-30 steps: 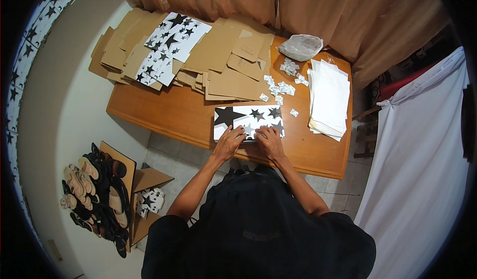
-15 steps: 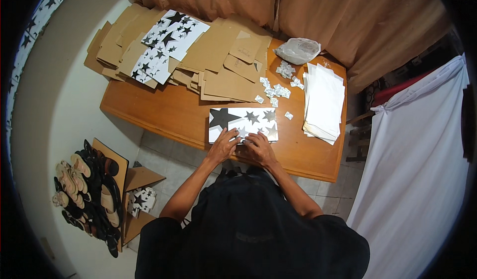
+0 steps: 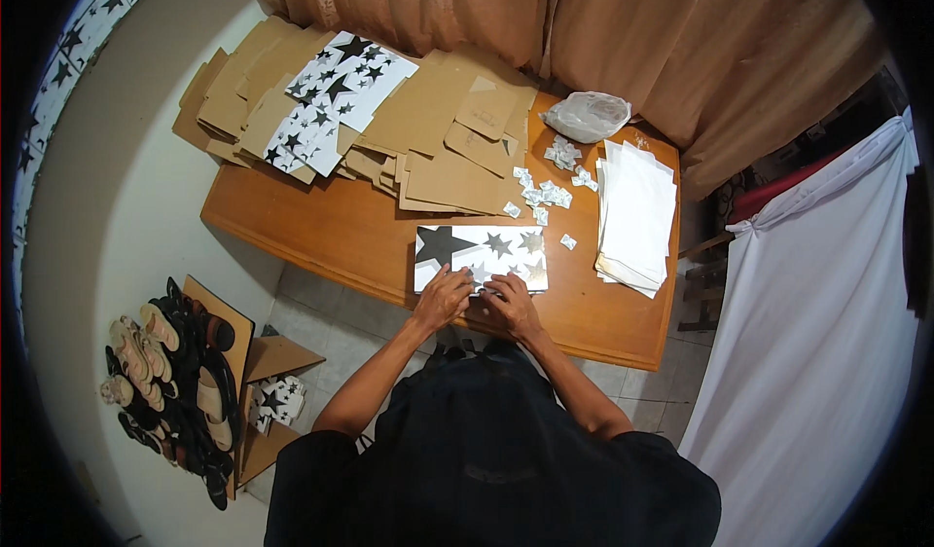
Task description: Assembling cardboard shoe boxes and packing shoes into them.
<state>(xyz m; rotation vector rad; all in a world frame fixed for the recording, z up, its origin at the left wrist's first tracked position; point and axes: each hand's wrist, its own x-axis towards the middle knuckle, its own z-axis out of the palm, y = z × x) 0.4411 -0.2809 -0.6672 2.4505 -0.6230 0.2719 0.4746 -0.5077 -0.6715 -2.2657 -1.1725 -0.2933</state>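
Star-printed box at wooden table near edge | left hand, right hand pressing flat on it | I fear it slides off.

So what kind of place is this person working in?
Probably a home workshop for making boxes: flat cardboard blanks piled on a wooden table, a stack of white sheets, and curtains behind.
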